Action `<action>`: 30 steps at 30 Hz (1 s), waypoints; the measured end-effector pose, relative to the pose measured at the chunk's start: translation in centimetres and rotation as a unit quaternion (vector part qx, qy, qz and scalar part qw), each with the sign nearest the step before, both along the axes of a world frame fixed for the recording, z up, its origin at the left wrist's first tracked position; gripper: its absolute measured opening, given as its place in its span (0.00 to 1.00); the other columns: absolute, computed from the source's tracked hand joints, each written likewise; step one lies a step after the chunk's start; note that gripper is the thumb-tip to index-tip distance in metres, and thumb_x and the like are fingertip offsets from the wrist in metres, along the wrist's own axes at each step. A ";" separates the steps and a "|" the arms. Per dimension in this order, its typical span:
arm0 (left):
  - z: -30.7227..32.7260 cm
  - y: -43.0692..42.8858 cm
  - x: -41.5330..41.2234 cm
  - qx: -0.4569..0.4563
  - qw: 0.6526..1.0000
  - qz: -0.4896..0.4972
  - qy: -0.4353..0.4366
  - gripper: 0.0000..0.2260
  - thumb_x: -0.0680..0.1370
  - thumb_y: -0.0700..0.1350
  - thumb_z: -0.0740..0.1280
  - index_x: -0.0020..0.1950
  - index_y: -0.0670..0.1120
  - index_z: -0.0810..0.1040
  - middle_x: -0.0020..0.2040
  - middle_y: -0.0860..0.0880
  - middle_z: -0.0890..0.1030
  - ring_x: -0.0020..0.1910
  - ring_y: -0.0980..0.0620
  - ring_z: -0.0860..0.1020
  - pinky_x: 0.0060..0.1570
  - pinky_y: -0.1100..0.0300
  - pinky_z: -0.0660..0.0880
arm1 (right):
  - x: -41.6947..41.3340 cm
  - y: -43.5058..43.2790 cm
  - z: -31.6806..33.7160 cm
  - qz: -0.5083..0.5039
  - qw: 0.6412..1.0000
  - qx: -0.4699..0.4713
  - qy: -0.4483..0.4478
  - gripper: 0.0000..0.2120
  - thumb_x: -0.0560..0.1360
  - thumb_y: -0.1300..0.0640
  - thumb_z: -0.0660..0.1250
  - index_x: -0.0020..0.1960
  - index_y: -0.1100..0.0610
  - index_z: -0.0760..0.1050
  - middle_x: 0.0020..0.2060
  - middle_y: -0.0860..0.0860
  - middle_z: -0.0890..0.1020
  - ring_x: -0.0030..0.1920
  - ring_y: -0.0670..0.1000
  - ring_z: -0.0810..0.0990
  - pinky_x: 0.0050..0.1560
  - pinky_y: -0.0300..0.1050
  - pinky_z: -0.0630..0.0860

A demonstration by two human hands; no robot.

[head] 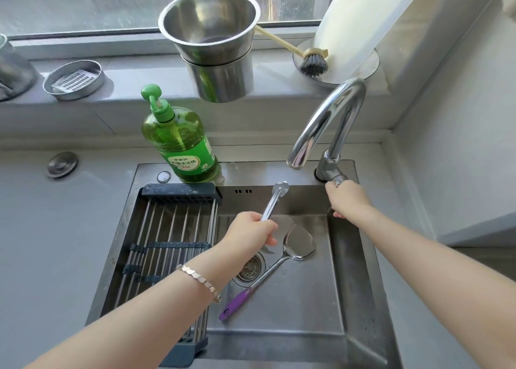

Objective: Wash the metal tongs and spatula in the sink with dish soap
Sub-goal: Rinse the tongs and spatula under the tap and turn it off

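My left hand point(251, 233) grips the metal tongs point(275, 199) near their middle and holds them over the steel sink point(282, 310), hinged end pointing to the back wall. The spatula point(300, 241), with a metal blade and a purple handle point(237, 303), lies on the sink floor beside the drain point(250, 268). My right hand point(344, 198) holds the lever at the base of the tap point(326, 123). No water runs from the spout. A green dish soap bottle point(181, 142) with a pump stands on the sink's back rim.
A roll-up drying rack point(167, 237) covers the left part of the sink. On the window ledge stand stacked steel pots point(215, 44), a round tin point(74, 79), a dish brush point(312, 61) and a paper towel roll point(360, 19). Grey counter lies on both sides.
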State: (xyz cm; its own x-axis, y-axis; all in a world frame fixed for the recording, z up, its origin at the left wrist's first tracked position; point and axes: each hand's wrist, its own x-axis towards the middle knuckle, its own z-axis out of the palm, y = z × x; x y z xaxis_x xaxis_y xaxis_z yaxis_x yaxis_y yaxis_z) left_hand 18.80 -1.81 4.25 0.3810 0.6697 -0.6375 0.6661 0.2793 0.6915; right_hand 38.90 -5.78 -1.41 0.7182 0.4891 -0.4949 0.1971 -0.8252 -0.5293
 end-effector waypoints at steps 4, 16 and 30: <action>0.0 0.2 0.1 0.001 1.000 0.006 -0.010 0.08 0.75 0.40 0.64 0.35 0.44 0.73 0.21 0.52 0.76 0.38 0.49 0.75 0.34 0.61 0.66 | 0.3 0.4 -0.5 -0.037 0.999 0.004 0.018 0.17 0.76 0.54 0.52 0.32 0.59 0.68 0.39 0.59 0.80 0.40 0.59 0.81 0.43 0.47 0.76; 1.4 -0.6 -0.2 0.013 0.999 -0.020 -0.037 0.06 0.76 0.40 0.63 0.39 0.43 0.73 0.16 0.55 0.71 0.32 0.56 0.78 0.35 0.64 0.69 | 0.6 -0.3 -1.2 -0.048 0.998 0.016 0.037 0.15 0.79 0.55 0.51 0.45 0.64 0.70 0.31 0.55 0.76 0.26 0.51 0.72 0.32 0.42 0.69; 1.4 -1.2 -2.5 0.056 0.997 -0.034 -0.043 0.06 0.76 0.40 0.62 0.47 0.38 0.76 0.24 0.51 0.73 0.31 0.55 0.78 0.41 0.59 0.71 | -3.5 -1.1 1.6 -0.133 0.956 0.084 0.249 0.22 0.80 0.44 0.52 0.54 0.63 0.70 0.42 0.60 0.79 0.41 0.58 0.80 0.40 0.44 0.77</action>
